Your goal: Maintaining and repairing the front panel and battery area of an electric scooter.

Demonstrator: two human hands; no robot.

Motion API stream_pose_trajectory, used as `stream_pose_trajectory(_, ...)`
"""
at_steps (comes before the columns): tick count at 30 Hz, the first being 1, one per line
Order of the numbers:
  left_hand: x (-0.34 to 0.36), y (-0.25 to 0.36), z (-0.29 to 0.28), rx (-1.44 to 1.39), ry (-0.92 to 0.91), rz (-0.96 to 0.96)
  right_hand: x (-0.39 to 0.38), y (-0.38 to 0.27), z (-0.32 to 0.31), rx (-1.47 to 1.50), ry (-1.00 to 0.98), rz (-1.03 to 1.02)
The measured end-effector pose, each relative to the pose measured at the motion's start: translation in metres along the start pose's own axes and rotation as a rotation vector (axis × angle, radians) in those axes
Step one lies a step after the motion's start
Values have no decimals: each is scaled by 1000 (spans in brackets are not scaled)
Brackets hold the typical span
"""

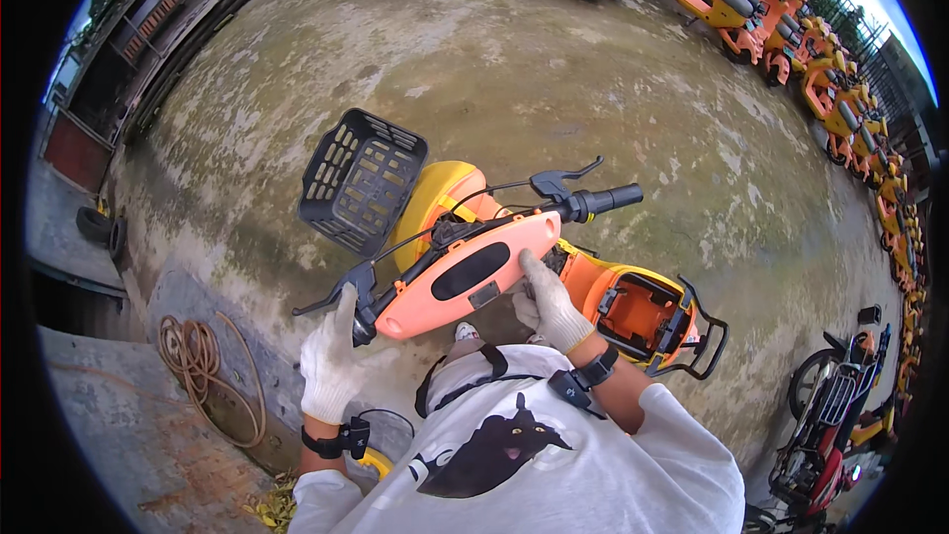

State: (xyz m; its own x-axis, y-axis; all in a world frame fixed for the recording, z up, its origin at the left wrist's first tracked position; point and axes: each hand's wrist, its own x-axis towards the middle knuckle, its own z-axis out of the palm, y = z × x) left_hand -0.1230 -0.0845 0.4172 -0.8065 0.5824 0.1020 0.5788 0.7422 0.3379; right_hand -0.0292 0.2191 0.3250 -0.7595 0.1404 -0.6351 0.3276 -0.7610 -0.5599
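An orange-and-yellow scooter stands in front of me, its salmon-pink handlebar cover [470, 275] turned toward me. My right hand [550, 305], in a white knit glove, holds the cover's lower right edge, thumb on its face and the other fingers partly hidden beneath. My left hand [334, 361], gloved too, is at the left grip; its index finger points up beside the left brake lever bracket [362, 282] and its thumb is spread. Farther right are the right grip [615, 200] and right brake lever [578, 173]. Cables run behind the cover.
A black basket [364, 183] is at the scooter's front. Its seat compartment [633, 311] is uncovered, with a black rear rack [707, 341]. A coiled hose [193, 356] lies left, near tyres [96, 225]. Parked scooters [727, 5] line the far right; a motorcycle [825, 415] stands lower right.
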Motion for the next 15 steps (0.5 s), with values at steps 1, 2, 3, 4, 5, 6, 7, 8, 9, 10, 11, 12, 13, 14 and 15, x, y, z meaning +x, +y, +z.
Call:
stream_pose_trajectory(1, -1, 1, 3, 10, 1, -16, 0, 0, 1, 16, 43, -19)
stream_pose_trajectory(2, -3, 3, 8, 25, 27, -39, 5, 2, -7, 34, 62, -17)
stream_pose_trajectory(3, -3, 4, 13, 37, 51, -56, 3, -2, -10, 28, 31, -32)
stream_pose_trajectory(4, -4, 3, 15, -10, 85, -33, 3, -3, -11, 26, 35, -36)
stream_pose_trajectory(5, -5, 4, 14, -4, 84, -41, 3, -3, -10, 23, 39, -42)
stream_pose_trajectory(6, -4, 10, 15, -1, 62, -95, 3, -4, -13, 18, 35, -38)
stream_pose_trajectory(7, -3, 15, 16, 2, 39, -148, 2, -3, -17, 27, 15, -34)
stream_pose_trajectory(8, -2, 20, 16, -1, 42, -153, 2, -4, -19, 35, -3, -30)
stream_pose_trajectory(9, 0, 24, 16, -15, 26, -207, 1, -5, -19, 32, -4, -30)
stream_pose_trajectory(10, 2, 26, 17, -30, 10, -259, -1, -8, -17, 43, -10, -40)
stream_pose_trajectory(11, 2, 28, 19, -34, 12, -258, -3, -11, -15, 54, -15, -51)
stream_pose_trajectory(12, -2, 29, 22, -43, 21, -273, -5, -14, -14, 54, -10, -55)
stream_pose_trajectory(13, -5, 30, 25, -52, 30, -288, -6, -17, -13, 20, -29, -77)
stream_pose_trajectory(14, -7, 31, 26, -56, -13, -339, -7, -20, -12, -14, -47, -98)
stream_pose_trajectory(15, -11, 33, 30, -61, -12, -335, -8, -22, -11, -16, -44, -103)
